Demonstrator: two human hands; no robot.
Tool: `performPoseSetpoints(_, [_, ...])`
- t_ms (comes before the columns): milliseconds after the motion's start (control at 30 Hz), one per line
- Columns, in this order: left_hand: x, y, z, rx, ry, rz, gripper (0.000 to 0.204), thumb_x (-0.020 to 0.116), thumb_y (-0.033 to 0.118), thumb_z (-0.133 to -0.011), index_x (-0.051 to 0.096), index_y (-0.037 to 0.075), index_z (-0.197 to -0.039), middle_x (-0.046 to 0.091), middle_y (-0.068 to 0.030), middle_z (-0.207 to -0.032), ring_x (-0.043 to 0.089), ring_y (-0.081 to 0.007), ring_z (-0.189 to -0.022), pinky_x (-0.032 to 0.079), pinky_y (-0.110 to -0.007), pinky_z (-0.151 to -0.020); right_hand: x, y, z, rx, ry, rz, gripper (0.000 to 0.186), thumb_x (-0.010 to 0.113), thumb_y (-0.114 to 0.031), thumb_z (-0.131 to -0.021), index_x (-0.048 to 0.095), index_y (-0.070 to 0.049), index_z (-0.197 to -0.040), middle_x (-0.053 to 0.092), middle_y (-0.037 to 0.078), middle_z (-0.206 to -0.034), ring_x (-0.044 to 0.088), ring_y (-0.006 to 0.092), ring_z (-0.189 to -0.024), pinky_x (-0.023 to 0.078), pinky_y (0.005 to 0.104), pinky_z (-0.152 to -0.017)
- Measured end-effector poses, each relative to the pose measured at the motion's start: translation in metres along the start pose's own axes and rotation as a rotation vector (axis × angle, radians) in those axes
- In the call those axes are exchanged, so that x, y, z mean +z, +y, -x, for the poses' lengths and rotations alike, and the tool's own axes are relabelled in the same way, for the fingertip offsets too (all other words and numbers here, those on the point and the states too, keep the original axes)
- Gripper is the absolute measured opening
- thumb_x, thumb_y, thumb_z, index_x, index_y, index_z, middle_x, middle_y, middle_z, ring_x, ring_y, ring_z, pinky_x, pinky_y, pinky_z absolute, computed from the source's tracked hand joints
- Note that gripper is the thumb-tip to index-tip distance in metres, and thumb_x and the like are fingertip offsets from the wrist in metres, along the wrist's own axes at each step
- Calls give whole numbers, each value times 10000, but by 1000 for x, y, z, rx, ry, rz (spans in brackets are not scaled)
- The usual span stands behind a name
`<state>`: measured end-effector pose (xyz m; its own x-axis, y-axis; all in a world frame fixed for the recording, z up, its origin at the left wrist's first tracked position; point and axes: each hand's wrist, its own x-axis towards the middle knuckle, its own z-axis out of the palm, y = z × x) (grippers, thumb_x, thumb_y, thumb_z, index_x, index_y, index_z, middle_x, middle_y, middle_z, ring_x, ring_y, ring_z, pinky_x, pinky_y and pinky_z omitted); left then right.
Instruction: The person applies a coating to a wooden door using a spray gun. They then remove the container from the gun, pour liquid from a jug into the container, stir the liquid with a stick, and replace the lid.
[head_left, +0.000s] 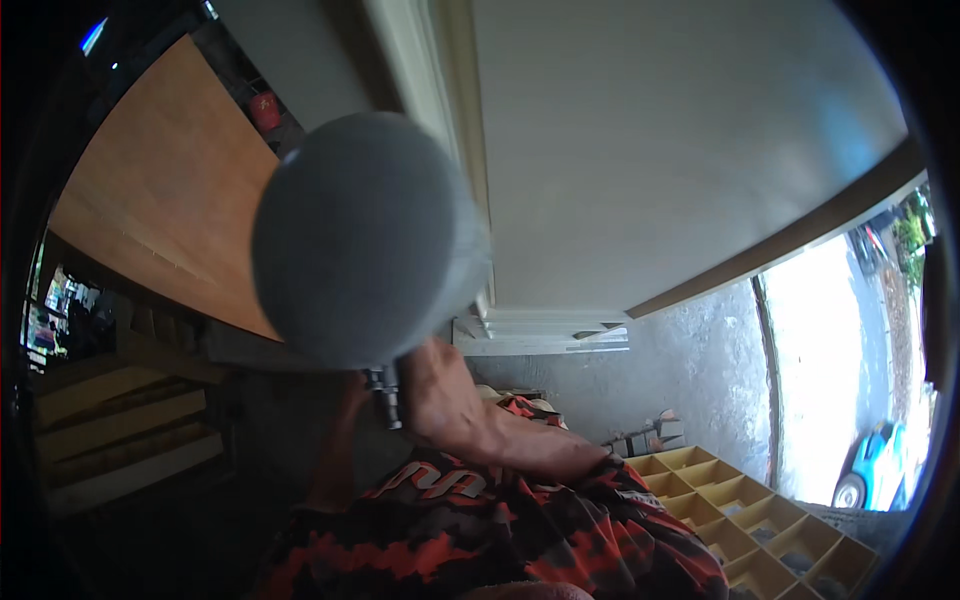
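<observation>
A big grey cylinder with a rounded end [365, 240], like a roller, fills the middle of the view, very close and blurred. Just beneath it a short dark metal shank [385, 395] sticks down. My right hand [435, 385] is closed around the tool beside that shank, its forearm coming up from my red and black patterned shirt [480, 530]. My left forearm [335, 450] rises in shadow to the left of the shank. Its hand is hidden behind the grey cylinder.
A white panelled surface [680, 150] with white trim [540, 335] stands behind the tool, and a brown wooden board [160, 200] leans at the left. A yellow compartment tray [760, 510] lies at the lower right. Wooden planks [120, 430] are stacked at the lower left. A blue car [875, 470] sits outside at the far right.
</observation>
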<state>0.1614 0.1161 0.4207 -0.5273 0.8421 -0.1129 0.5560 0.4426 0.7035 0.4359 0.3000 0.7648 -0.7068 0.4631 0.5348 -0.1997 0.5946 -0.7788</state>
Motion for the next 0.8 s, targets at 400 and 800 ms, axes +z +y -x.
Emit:
performPoseSetpoints(400, [7,11,-3,-67,-41,-76,196,766,168,-997,798,8,-1104,802,-177,-1017,789,-310,-966,601,-428,-847,34,-24,-26,119,-122,-65,402,535,-10,-963,402,36,-1339,551,302,-1143,676,532,-763,569,609,-696])
performPoseSetpoints(800, [12,34,-23,-91,-56,-167,207,760,176,-1005,796,3,-1114,800,-185,-1025,789,-308,-975,601,-430,-851,-27,2,17,34,49,-57,515,638,-42,-897,388,57,-1336,638,296,-999,661,533,-803,551,573,-688])
